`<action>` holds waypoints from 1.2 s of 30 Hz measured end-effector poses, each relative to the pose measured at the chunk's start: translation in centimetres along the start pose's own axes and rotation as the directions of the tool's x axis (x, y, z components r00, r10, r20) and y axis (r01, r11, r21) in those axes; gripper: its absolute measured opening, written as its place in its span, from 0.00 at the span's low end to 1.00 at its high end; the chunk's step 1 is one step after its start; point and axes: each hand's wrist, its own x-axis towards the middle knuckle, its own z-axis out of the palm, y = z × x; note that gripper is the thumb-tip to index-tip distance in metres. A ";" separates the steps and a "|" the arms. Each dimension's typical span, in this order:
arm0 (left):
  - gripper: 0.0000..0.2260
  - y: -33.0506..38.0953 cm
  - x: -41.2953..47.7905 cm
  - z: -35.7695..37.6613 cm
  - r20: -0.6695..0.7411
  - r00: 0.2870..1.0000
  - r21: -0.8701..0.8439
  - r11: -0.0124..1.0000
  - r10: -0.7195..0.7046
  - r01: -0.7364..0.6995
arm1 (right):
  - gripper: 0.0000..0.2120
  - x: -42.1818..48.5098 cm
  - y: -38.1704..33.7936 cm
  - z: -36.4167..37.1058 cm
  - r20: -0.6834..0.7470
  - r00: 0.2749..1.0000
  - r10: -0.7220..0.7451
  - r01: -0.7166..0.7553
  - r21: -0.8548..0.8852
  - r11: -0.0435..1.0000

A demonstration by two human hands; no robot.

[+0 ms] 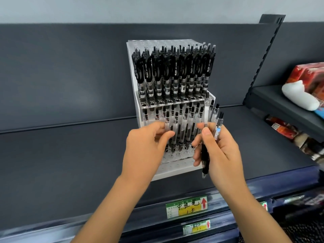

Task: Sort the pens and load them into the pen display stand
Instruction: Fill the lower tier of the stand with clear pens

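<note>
A clear acrylic pen display stand sits on a dark grey shelf. Its upper tier is packed with black clip pens. The lower tier holds several slimmer clear pens, with bare holes along the front rows. My left hand is at the lower tier, fingertips pinching a clear pen standing there. My right hand grips a small bundle of pens upright just right of the stand, thumb pressed on them; their tips stick out below the palm.
The dark shelf stretches left of the stand. A slotted upright divides off the right bay, which holds a red package with a white bag and bottles. Price labels run along the shelf's front edge.
</note>
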 end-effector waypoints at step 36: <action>0.02 0.8 1.5 -4.5 0.123 0.992 -0.476 0.874 -0.041 0.095 | 0.09 -0.6 -0.7 3.0 0.172 0.985 0.024 -0.026 0.005 1.000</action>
